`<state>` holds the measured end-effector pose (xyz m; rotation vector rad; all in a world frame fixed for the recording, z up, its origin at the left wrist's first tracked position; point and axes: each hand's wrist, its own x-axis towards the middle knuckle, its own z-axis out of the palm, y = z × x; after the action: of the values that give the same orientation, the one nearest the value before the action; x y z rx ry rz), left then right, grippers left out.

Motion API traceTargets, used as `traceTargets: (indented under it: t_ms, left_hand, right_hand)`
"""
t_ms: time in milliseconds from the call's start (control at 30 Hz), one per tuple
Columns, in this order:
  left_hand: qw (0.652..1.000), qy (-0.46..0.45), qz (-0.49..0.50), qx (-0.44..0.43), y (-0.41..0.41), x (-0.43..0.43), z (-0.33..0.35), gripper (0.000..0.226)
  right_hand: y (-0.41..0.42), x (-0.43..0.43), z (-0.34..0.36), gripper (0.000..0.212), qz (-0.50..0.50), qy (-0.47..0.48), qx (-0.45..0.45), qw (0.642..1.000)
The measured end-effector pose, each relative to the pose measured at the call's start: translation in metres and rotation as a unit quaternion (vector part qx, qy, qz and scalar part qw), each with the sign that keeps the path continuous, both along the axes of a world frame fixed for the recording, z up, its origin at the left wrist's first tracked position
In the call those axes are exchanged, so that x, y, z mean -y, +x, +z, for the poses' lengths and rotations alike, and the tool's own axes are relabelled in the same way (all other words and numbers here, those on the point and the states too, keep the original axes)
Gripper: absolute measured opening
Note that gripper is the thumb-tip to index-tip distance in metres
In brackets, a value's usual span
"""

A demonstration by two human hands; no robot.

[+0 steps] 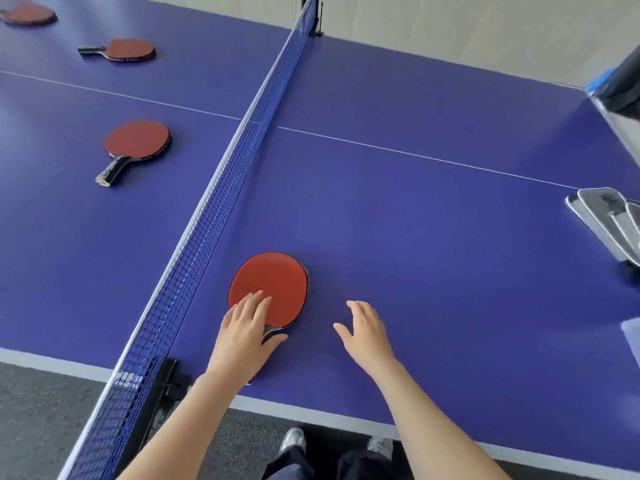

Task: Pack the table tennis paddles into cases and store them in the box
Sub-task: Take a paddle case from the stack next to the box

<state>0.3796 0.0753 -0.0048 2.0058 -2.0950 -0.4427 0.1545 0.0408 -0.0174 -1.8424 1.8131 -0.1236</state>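
Observation:
A red paddle (273, 285) lies flat on the blue table (415, 220), just right of the net. My left hand (244, 337) rests over its handle and the lower edge of its red face, fingers spread, thumb beside the neck. My right hand (367, 332) hovers open a little to the right of the paddle, touching nothing. Three more red paddles lie left of the net: one near the middle (136, 140), one farther back (130, 49), one at the far left corner (29, 13). Grey paddle cases (609, 220) lie at the right edge.
The blue net (221, 209) runs from the near post clamp (162, 379) to the far side, splitting the table. A clear box with blue and dark items (620, 88) sits at the far right. My shoes (294, 441) and grey carpet show below the near edge.

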Motion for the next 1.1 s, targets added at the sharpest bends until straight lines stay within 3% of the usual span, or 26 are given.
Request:
traceTargets:
  t_ms: [133,333,600,1100]
  left_hand:
    - [0.986,0.071,-0.119,0.097,-0.033,0.029,0.013,0.079]
    - [0.966,0.109,-0.186,0.145,-0.107,0.068,0.052,0.079]
    - [0.959,0.074,-0.234,0.143,-0.236,0.082,0.107,0.073]
    - [0.953,-0.002,-0.277,0.119,-0.471,0.005,0.181,0.069]
  right_hand:
    - [-0.044,-0.001,0.020,0.058,0.037,-0.006,-0.090,0.995]
    - [-0.116,-0.003,0.055,0.058,0.004,-0.027,-0.146,0.989]
    - [-0.222,-0.027,0.098,0.057,-0.056,-0.065,-0.179,0.980]
    - [-0.432,-0.142,0.176,0.058,-0.124,-0.133,-0.214,0.960]
